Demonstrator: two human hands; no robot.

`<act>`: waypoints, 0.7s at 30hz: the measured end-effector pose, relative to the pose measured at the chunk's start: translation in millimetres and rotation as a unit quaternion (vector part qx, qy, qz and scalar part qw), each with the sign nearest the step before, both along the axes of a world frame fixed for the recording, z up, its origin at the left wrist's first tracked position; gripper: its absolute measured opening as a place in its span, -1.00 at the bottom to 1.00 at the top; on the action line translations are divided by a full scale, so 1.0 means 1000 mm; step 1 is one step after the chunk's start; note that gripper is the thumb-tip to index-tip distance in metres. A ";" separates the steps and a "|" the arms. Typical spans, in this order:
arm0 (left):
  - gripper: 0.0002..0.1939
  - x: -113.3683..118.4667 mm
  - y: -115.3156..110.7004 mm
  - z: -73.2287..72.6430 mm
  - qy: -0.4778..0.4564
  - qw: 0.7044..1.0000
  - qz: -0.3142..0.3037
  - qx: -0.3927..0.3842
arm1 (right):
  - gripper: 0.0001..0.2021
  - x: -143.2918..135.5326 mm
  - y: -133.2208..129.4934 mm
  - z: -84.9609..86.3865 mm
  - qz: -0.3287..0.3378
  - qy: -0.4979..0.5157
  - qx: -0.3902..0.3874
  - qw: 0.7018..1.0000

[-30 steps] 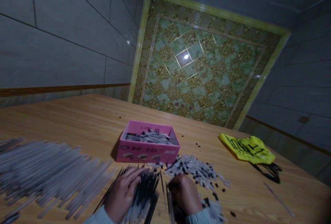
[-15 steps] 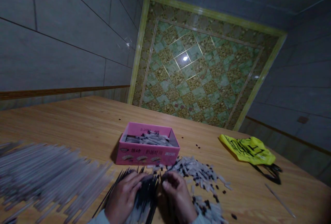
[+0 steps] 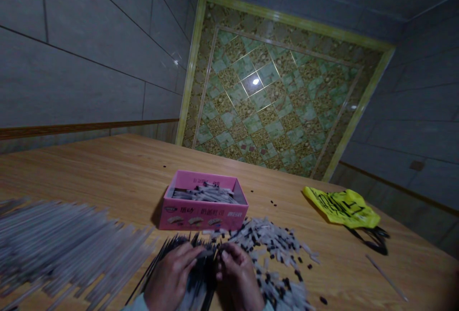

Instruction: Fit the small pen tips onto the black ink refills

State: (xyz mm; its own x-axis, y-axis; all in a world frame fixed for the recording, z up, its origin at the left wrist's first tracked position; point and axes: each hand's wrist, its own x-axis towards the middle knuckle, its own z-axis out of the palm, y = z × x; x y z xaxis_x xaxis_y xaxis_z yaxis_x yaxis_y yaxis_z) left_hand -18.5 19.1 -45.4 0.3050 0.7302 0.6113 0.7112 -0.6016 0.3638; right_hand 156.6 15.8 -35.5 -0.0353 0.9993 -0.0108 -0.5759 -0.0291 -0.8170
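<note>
My left hand (image 3: 172,272) lies over a bundle of thin black sticks (image 3: 202,270) at the bottom centre, its thumb and fingers pinched together near their upper ends. Close beside it on the right, my right hand (image 3: 238,272) has its thumb and fingertips pressed together; whatever small dark piece is between them is too blurred to name. Just beyond both hands stands an open pink box (image 3: 204,216), filled with short clear and dark pieces. A pile of short clear tubes and small black caps (image 3: 268,239) spreads to the right of my right hand.
Many long clear tubes (image 3: 68,244) lie side by side on the wooden table (image 3: 122,167) at the left. At the right are a yellow bag (image 3: 344,208) with a black strap and one thin rod (image 3: 386,277). Tiled walls stand behind.
My right hand has moved slightly left, closer to my left hand, and its fingertips now meet near the black sticks. The whole view has shifted a little.
</note>
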 end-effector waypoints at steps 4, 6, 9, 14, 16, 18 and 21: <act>-0.69 0.000 -0.002 0.002 0.019 0.999 0.014 0.036 | -0.68 -0.004 -0.001 -0.002 -0.026 -0.015 0.042 0.999; -0.69 0.000 -0.003 0.003 0.023 0.999 0.015 0.038 | -0.69 -0.002 0.000 -0.004 -0.031 -0.056 0.074 0.995; -0.69 0.000 -0.004 0.004 0.021 0.999 0.008 0.026 | -0.71 0.002 0.002 -0.008 -0.049 -0.142 0.119 0.981; -0.68 0.000 -0.004 0.002 0.010 1.000 0.011 0.020 | -0.73 0.005 0.005 -0.013 -0.069 -0.223 0.140 0.962; -0.67 0.001 -0.004 0.002 0.004 1.000 0.004 0.013 | -0.75 0.004 0.005 -0.013 -0.075 -0.239 0.140 0.958; -0.66 0.001 -0.004 0.003 -0.002 1.000 -0.006 0.011 | -0.76 0.003 0.004 -0.011 -0.086 -0.251 0.139 0.954; -0.63 0.001 -0.003 0.003 -0.007 1.000 -0.018 0.012 | -0.78 0.002 0.002 -0.008 -0.102 -0.260 0.140 0.950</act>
